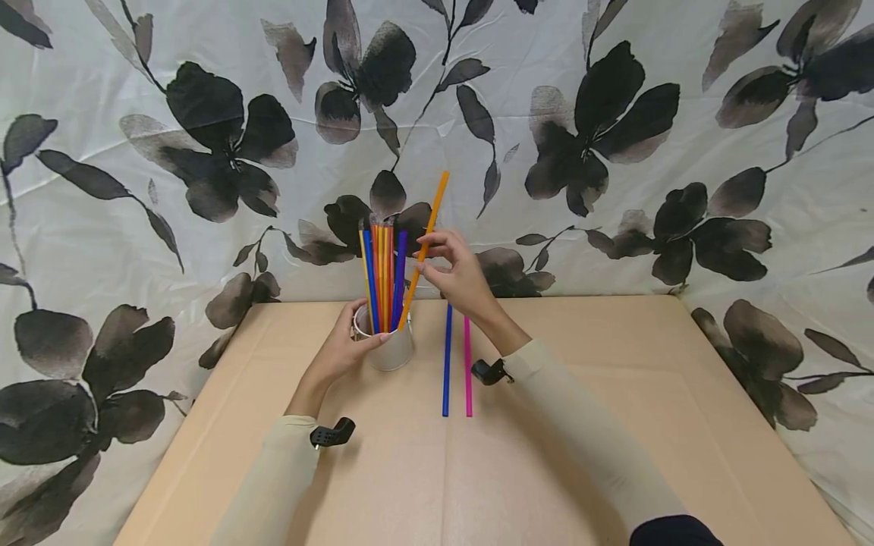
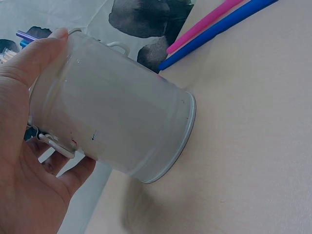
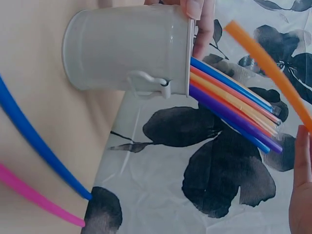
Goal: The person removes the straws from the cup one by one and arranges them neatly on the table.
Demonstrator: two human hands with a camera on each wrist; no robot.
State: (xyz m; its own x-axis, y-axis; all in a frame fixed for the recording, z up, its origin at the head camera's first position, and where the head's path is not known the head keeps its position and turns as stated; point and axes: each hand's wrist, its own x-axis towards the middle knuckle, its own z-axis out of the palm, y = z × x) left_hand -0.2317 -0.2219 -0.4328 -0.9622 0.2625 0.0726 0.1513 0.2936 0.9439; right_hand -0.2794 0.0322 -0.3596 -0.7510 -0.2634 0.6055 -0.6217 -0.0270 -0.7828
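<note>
My left hand (image 1: 344,345) grips a small white metal pail (image 2: 117,107) by its side near the rim, with the thumb on the near side. The pail has little side handles. Inside it stands a bunch of blue, orange and purple straws (image 3: 234,97), some with clear wrap at their tops. My right hand (image 1: 460,273) pinches a long orange straw (image 3: 268,66) upright and slightly tilted. Its lower end is just above the pail's mouth, apart from the rim in the right wrist view.
A blue straw (image 1: 447,364) and a pink straw (image 1: 468,364) lie side by side on the tan tabletop (image 1: 587,425), right of the pail. Behind the table's far edge hangs a white cloth (image 1: 478,189) with dark flowers.
</note>
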